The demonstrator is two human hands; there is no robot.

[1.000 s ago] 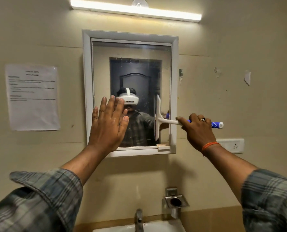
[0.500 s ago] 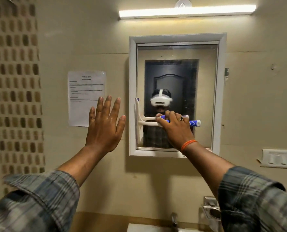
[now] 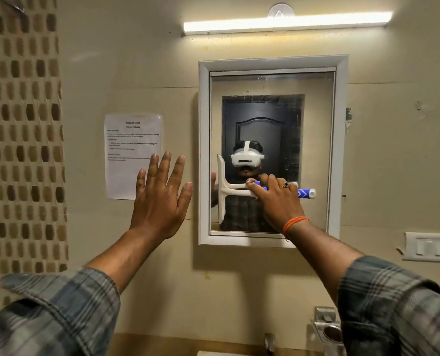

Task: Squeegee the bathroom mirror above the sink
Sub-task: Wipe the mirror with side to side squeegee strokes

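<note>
The white-framed mirror [image 3: 314, 155] hangs on the beige wall at centre right. My right hand [image 3: 278, 204] grips the squeegee [image 3: 229, 188], a white tool with a blue-and-white handle held level. Its upright blade stands against the glass at the mirror's lower left edge. My left hand [image 3: 161, 199] is raised flat with fingers spread, over the wall just left of the mirror frame, holding nothing. Streaks and spots show on the upper glass.
A printed paper sheet [image 3: 132, 147] is stuck to the wall left of the mirror. A tube light [image 3: 285, 23] runs above. A switch plate [image 3: 432, 246] sits at right. A metal holder [image 3: 326, 330], tap [image 3: 269, 341] and sink rim lie below.
The squeegee has travelled from the mirror's right edge across to its left edge. My left hand came off the glass onto the wall to the left. The view shifted left.
</note>
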